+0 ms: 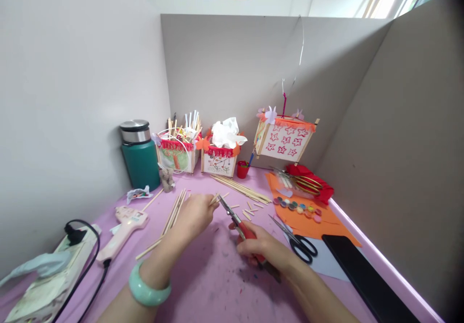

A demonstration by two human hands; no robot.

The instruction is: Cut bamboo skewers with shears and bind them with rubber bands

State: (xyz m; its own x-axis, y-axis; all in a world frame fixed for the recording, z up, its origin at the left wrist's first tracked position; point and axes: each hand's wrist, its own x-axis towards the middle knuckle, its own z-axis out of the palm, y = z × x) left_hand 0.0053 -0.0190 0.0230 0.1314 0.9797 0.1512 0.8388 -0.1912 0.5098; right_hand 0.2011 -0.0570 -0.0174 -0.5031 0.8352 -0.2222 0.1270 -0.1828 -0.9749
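Cutting looks part done, with plenty left uncut.
Over the table (217,289), 1 lantern (284,141) hangs, seemingly finished, as do 2 boxes (218,162) standing at the back; the right hand (263,245) is closed round the pliers (237,221); long sticks (241,188) lie whole, behind and beside the left hand (195,212), whose fingers pinch 1 stick (215,199) at the pliers' tips; I cannot tell if they bite; short pieces (247,215) nearby look already cut.
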